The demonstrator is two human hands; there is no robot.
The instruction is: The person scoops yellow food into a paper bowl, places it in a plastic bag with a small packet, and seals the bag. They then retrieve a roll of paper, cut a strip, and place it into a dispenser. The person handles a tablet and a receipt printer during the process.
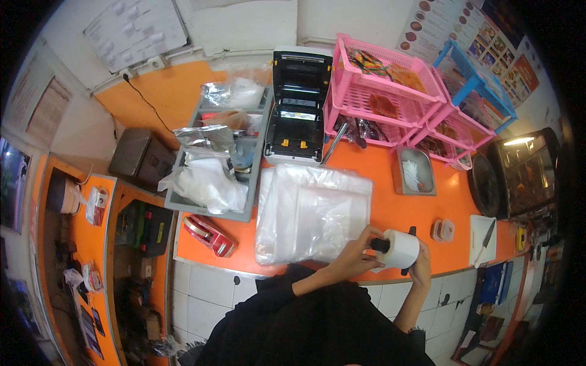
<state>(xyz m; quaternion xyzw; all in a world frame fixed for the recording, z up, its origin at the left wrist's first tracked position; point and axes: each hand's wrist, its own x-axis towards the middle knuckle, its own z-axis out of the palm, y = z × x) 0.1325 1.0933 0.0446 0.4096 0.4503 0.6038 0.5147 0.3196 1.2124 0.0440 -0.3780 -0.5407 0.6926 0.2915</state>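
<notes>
A roll of white label stock (404,248) is held up over the front edge of the orange counter, with a black spool holder (379,245) through its core. My left hand (361,256) has its fingers around the holder's left end. On the roll's right side, my right hand (422,265) supports it, with some fingers hidden behind. A label printer (300,103) stands at the back with its lid raised and its black inside exposed. Clear plastic bags (316,210) lie in a flat stack between the printer and me.
A grey divided tray (210,206) full of packets stands left, behind a red tape dispenser (210,235). Pink stacked baskets (389,84) rise at back right. A steel container (414,171), small lidded tubs (442,230) and a knife (488,240) on a white board (478,224) sit right.
</notes>
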